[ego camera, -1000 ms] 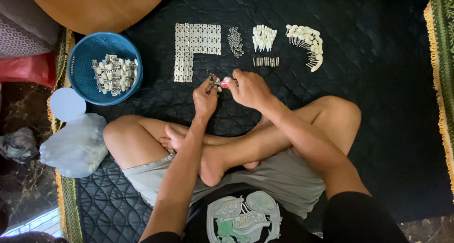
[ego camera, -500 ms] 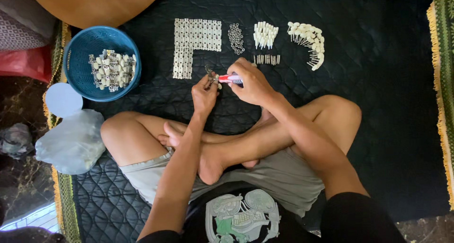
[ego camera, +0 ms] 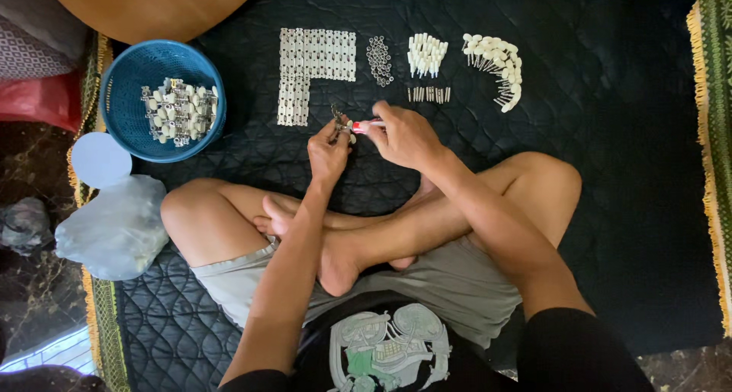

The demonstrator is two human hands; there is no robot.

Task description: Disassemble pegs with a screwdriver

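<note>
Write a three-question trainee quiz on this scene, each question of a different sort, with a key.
1. True or false: the blue basket is empty.
2. The red-handled tool is in which hand? A) left hand B) right hand C) neither
3. Fill in: the silver plates are laid in rows on the black quilted ____.

Key:
1. False; it holds small metal-and-white assembled parts.
2. B; the left hand pinches a small metal part at the tool's tip.
3. mat.

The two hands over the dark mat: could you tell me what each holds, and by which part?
The left hand pinches a small metal part at its lower end. The right hand grips a red-handled tool by the handle.
</note>
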